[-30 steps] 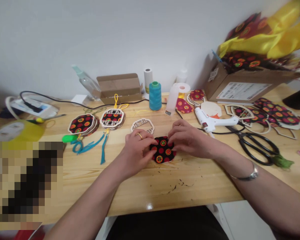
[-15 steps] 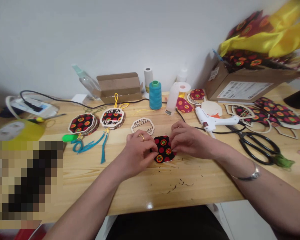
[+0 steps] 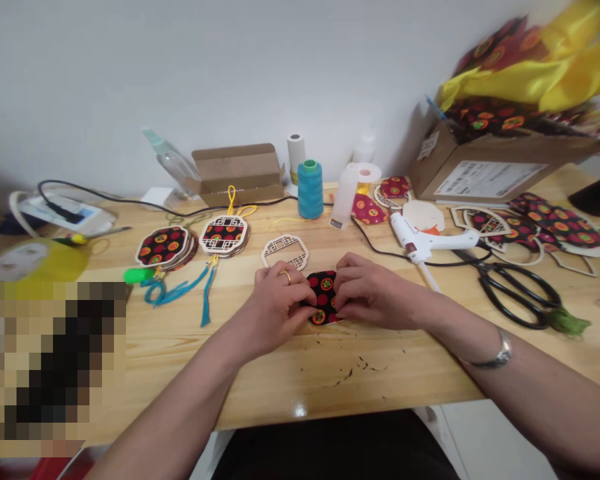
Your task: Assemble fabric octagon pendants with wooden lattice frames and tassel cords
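Observation:
A small fabric-covered piece (image 3: pixel 324 293), black with red, orange and green round patterns, lies low over the table between my hands. My left hand (image 3: pixel 281 303) pinches its left edge. On its right side, the fingers of my right hand (image 3: pixel 367 293) are closed at the edge and cover part of it. Just beyond my left hand lies a pale wooden lattice frame (image 3: pixel 303 259). Farther left are a patterned ornament with a lattice face (image 3: pixel 224 235) and a teal tassel (image 3: pixel 207 293), and a stack of fabric-covered pieces (image 3: pixel 165 248).
To the right lie a white glue gun (image 3: pixel 437 241) with its cord and black-handled scissors (image 3: pixel 520 293). A teal thread spool (image 3: pixel 310 190), a plastic bottle (image 3: pixel 345 197) and an open cardboard box (image 3: pixel 237 175) line the back. A carton (image 3: pixel 480 163) overflows with fabric. Dark scraps (image 3: pixel 353 370) dot the near tabletop.
My right hand has shifted slightly left and down along the fabric piece, covering more of its right side. My left hand stays nearly in place.

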`<state>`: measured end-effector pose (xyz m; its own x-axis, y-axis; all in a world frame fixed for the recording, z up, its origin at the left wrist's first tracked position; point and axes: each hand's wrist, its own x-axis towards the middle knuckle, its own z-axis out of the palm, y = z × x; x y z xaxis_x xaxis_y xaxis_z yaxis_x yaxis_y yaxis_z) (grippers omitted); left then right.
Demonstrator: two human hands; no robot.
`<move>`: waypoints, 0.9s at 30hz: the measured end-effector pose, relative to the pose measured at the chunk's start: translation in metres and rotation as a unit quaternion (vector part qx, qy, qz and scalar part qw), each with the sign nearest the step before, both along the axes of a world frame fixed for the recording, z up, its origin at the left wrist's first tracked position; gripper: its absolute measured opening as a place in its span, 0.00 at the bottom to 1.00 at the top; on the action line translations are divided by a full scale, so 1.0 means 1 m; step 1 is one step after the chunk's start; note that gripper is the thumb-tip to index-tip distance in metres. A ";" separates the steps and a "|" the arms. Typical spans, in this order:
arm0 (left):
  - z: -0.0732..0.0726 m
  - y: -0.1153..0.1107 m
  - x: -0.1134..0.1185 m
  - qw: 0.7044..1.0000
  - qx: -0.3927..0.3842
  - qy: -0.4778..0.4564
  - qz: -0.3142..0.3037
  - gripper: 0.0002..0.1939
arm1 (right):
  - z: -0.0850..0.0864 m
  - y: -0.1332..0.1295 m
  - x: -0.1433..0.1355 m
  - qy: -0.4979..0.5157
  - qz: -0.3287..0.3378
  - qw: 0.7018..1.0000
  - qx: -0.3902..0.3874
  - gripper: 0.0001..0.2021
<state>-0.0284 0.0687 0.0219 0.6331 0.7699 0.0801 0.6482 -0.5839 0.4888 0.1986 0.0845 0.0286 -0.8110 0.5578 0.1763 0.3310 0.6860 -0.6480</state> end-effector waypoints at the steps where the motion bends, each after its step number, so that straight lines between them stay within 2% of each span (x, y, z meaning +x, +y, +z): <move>1: 0.000 0.000 0.000 1.000 0.001 0.001 0.002 0.04 | 0.000 0.000 0.000 0.007 -0.004 1.000 0.004 0.04; 6: 0.001 0.001 -0.001 1.000 -0.002 0.016 0.007 0.04 | -0.001 -0.001 -0.003 0.009 -0.001 1.000 0.021 0.05; 12: 0.002 0.001 -0.002 0.999 -0.021 0.027 0.006 0.03 | -0.002 -0.001 -0.001 0.000 0.008 1.000 0.006 0.05; 18: 0.002 0.005 -0.006 0.999 0.002 0.010 0.035 0.05 | 0.000 0.005 0.006 -0.005 -0.056 0.997 0.045 0.05; 27: 0.004 0.008 -0.007 0.998 0.008 0.021 0.054 0.08 | -0.001 0.009 0.009 -0.026 -0.065 0.997 0.038 0.08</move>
